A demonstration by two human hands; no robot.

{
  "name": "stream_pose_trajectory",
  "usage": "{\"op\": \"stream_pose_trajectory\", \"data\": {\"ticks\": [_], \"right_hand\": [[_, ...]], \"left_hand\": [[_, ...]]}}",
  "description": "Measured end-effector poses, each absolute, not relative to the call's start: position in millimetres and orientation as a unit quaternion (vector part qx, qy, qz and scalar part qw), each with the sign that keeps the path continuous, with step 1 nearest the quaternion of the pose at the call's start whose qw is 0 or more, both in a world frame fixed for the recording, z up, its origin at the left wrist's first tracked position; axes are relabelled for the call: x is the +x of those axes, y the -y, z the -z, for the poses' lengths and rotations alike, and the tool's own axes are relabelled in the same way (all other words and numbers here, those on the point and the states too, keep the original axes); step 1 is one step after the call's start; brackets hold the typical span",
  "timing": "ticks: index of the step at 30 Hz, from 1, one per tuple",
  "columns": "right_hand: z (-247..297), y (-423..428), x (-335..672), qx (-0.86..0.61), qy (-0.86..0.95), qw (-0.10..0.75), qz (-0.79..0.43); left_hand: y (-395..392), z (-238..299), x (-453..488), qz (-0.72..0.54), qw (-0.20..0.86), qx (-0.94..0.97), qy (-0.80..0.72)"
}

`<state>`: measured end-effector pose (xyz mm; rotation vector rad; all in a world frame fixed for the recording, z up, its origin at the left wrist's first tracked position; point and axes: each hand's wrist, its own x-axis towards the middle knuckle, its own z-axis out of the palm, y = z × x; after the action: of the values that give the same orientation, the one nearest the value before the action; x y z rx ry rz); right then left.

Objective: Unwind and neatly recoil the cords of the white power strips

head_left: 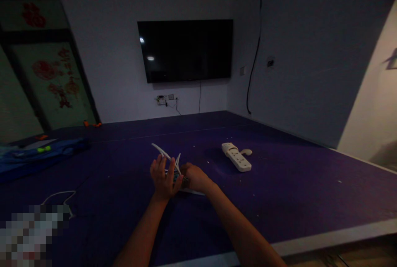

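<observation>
Both my hands meet over a white cable in the middle of the purple floor mat. My left hand has its fingers stretched up and apart, with the cable looping past the fingertips. My right hand is closed around the cable bundle just to the right of it. A small dark part sits between the two hands; I cannot make it out. A white power strip lies on the mat to the right, beyond my right hand.
A black TV hangs on the far wall above a wall socket. Another white cord lies at the left. Blue fabric with small items sits at far left. The mat's pale edge runs at lower right.
</observation>
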<state>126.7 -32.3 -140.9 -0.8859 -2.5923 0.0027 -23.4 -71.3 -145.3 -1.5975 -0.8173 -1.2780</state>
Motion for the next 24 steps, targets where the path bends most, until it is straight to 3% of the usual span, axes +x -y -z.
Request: {"op": "stream_pose_trajectory", "data": {"ticks": [5,13,19,24], "right_hand": [[140,26,124,-0.31,0.903,0.286,-0.077],[152,-4,135,-0.372,0.636,0.604,-0.304],[164,-25,151,-0.328,0.487,0.676,-0.445],[170,-35,169,-0.364,0.416,0.67,-0.496]], "left_hand": [[73,142,-24,0.533,0.47,-0.638,0.297],[68,143,-27,0.527,0.398,-0.654,0.369],[61,146,-21,0.441,0.291,-0.714,0.46],[55,151,-20,0.375,0.197,-0.761,0.491]]}}
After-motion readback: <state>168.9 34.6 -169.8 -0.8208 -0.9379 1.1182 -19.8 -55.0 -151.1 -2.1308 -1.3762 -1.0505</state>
